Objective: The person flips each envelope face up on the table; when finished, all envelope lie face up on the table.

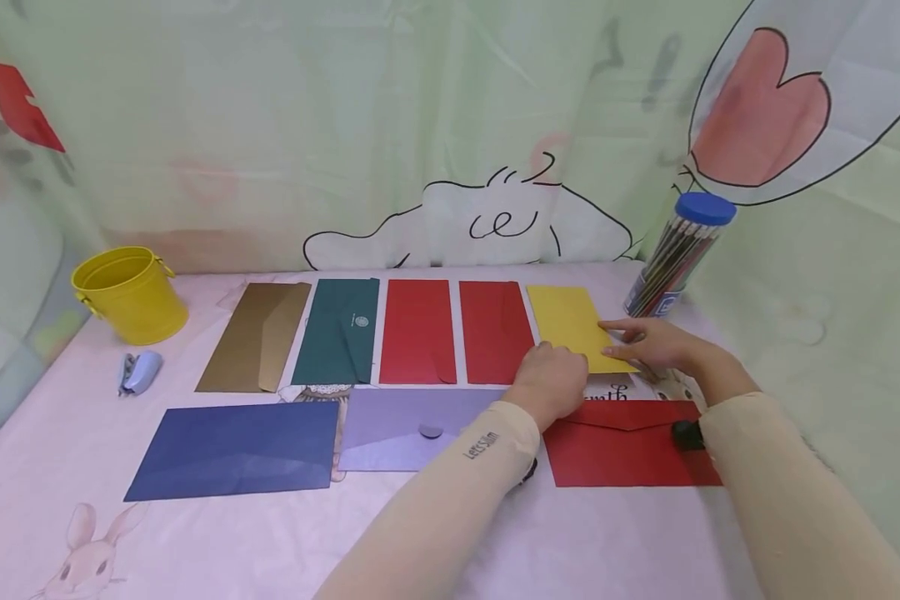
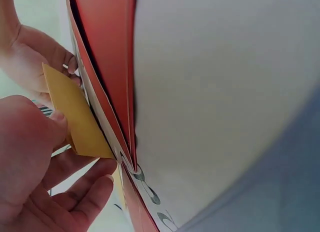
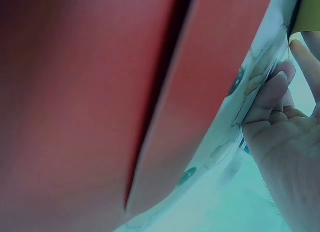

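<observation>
A yellow envelope [image 1: 567, 321] lies at the right end of the back row. My left hand [image 1: 551, 379] pinches its near-left corner; in the left wrist view the thumb presses on the raised yellow paper [image 2: 80, 117] with fingers below. At the envelope's right edge is my right hand [image 1: 656, 346], its index finger and thumb stretched out against the paper. The right wrist view has that hand [image 3: 285, 127] low by the tabletop, its other fingers loosely bent. Close below both hands lies a red envelope [image 1: 622, 454] with a pointed flap, partly under the right wrist.
Two more red envelopes [image 1: 418, 333], a dark green one [image 1: 337, 329] and a brown one [image 1: 251, 337] continue the back row. Nearer are purple [image 1: 390, 442] and blue envelopes [image 1: 232, 450]. A yellow bucket [image 1: 138, 304] and stapler [image 1: 141, 372] stand left; a pencil jar [image 1: 675, 258] stands right.
</observation>
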`<state>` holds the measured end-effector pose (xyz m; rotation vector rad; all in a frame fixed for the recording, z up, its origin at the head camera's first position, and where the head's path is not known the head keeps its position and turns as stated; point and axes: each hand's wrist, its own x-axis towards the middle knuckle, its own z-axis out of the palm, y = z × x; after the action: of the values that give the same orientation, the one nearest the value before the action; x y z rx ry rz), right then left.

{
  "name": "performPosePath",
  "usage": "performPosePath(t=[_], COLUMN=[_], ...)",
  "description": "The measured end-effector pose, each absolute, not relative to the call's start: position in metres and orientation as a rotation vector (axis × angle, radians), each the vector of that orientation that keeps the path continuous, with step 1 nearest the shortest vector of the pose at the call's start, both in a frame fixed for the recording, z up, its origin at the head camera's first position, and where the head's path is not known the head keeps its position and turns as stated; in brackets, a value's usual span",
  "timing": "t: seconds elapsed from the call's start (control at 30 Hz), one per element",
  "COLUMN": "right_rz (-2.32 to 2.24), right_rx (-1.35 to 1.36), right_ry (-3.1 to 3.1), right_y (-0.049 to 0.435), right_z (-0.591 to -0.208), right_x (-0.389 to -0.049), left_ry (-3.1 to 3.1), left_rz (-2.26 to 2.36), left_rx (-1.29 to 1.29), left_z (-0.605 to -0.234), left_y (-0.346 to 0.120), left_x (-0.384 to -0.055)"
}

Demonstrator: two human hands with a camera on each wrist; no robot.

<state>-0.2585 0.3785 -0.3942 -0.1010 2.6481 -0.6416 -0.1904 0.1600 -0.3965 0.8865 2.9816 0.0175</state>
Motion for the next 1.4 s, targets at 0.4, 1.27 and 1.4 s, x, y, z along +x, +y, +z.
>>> performPosePath(t=[0.4,1.27,1.4], right_rz=[-0.878,-0.65,-0.631], right_rx=[-0.107,-0.203,-0.173], right_ry=[2.58,2.598,2.582], right_y=[0.384,0.364,0.365], right_z=[-0.392,-0.386,-0.386], right_x=[-0.249,-0.253,-0.253], left_ry=[3.031,2.778,2.853], left_rz=[0.278,1.044,0.847], left_rx=[0.876,0.348,0.4], left_z=[-0.397,-0.394,-0.396], left_y=[0.156,0.137,0.138], left_x=[-0.193,-0.192,-0.191])
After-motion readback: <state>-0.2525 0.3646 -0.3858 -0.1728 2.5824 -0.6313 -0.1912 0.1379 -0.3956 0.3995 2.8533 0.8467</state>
